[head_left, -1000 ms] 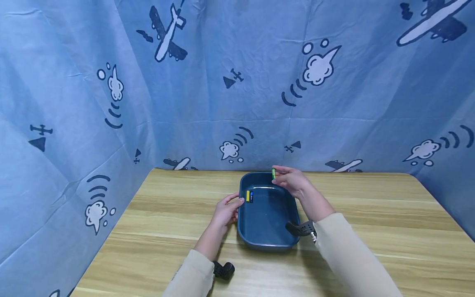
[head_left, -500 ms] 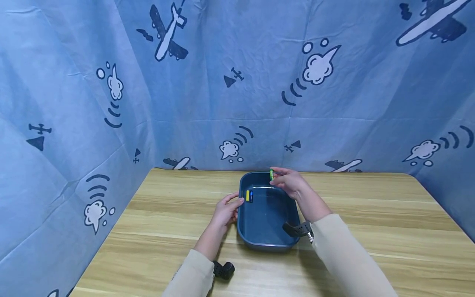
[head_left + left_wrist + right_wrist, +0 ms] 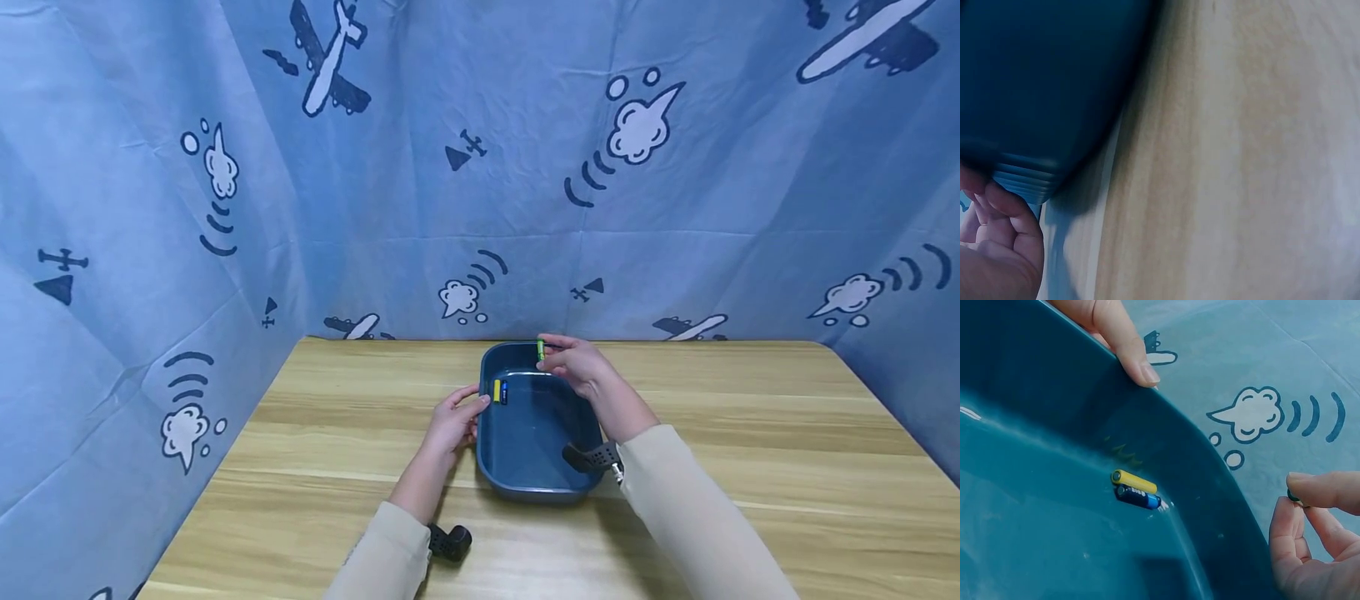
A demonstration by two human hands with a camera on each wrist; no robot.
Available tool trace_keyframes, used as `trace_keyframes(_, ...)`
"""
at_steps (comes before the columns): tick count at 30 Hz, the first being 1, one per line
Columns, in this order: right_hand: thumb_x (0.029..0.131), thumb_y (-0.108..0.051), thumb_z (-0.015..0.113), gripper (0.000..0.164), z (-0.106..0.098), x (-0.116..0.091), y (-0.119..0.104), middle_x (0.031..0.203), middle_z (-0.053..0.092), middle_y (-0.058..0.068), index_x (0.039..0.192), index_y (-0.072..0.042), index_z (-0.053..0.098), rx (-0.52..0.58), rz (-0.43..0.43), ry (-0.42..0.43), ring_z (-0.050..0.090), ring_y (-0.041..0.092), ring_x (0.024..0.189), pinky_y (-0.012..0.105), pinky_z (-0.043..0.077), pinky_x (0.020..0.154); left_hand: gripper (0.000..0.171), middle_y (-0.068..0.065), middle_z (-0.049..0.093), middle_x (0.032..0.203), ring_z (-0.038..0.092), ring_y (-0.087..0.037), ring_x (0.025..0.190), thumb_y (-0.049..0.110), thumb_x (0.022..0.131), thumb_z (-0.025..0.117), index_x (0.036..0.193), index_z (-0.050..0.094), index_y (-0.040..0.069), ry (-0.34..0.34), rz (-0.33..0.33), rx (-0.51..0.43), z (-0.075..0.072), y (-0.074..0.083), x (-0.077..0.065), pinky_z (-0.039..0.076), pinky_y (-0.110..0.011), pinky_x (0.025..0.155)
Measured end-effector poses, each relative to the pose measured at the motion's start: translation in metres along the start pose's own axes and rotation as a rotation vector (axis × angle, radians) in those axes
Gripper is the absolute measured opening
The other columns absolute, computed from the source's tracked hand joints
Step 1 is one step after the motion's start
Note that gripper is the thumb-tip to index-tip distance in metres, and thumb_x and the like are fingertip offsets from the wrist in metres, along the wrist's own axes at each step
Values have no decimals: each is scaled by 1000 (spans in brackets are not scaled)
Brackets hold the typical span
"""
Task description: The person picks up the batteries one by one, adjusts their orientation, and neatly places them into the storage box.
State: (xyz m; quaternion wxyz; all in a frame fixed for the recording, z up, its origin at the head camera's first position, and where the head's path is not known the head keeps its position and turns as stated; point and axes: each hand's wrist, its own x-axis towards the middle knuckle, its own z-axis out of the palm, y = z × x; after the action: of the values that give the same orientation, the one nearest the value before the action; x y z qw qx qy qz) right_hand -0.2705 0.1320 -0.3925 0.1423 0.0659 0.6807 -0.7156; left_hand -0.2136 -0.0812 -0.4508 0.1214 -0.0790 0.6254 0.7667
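Observation:
A dark blue plastic basin stands on the wooden table. My left hand grips its left side, the thumb hooked over the rim and the other fingers outside against the wall. Between thumb and fingers of my right hand a small green battery is pinched upright above the basin's far end. From the right wrist view, only the dark end of that battery shows. On the basin floor, near the left wall, a yellow battery and a blue and black battery lie side by side.
The table reaches out on both sides of the basin. A blue curtain printed with airplanes and clouds hangs along its back edge and left side. Each wrist wears a black camera mount.
My right hand has shifted slightly left along the basin's far end with the green battery. The left hand keeps its grip. The head view has tipped a little.

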Motion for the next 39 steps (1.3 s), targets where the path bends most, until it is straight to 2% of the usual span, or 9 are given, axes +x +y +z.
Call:
trace_keyframes(4, 80, 15, 59, 62, 2, 1, -2, 104, 43, 8, 137, 1, 41, 3, 4, 8, 46, 17, 89, 21, 46, 69, 45, 1, 52, 58, 43, -8, 45, 14, 89, 62, 130, 50, 2, -12, -8, 19, 1, 11, -8, 38, -22, 48)
trace_keyframes(11, 79, 17, 58, 62, 6, 3, 2, 104, 44, 8, 137, 2, 40, 16, -8, 2, 46, 16, 88, 23, 47, 71, 45, 2, 52, 58, 43, -7, 44, 18, 88, 64, 129, 52, 6, 1, -8, 13, -3, -5, 8, 38, -20, 45)
trace_keyframes(17, 79, 15, 59, 61, 9, 5, 6, 105, 46, 9, 136, 2, 42, 4, -28, -1, 46, 17, 92, 20, 48, 69, 44, 2, 51, 57, 42, -7, 43, 20, 86, 67, 126, 55, 7, 24, 9, 32, -2, -8, 8, 37, -20, 45)
trace_keyframes(26, 79, 16, 58, 61, 14, 8, 10, 102, 46, 8, 136, 3, 41, 19, -40, -4, 48, 16, 87, 26, 49, 78, 42, 2, 49, 56, 42, -7, 43, 19, 86, 67, 125, 56, 7, 32, 7, 17, -2, -8, 8, 38, -20, 45)
trace_keyframes(39, 79, 16, 58, 58, 22, 17, 20, 101, 46, 10, 134, 4, 44, 44, -11, 5, 52, 12, 79, 22, 50, 72, 44, 3, 51, 56, 43, -6, 42, 18, 86, 67, 126, 55, 6, 21, 9, 7, -2, -8, 8, 38, -20, 44)
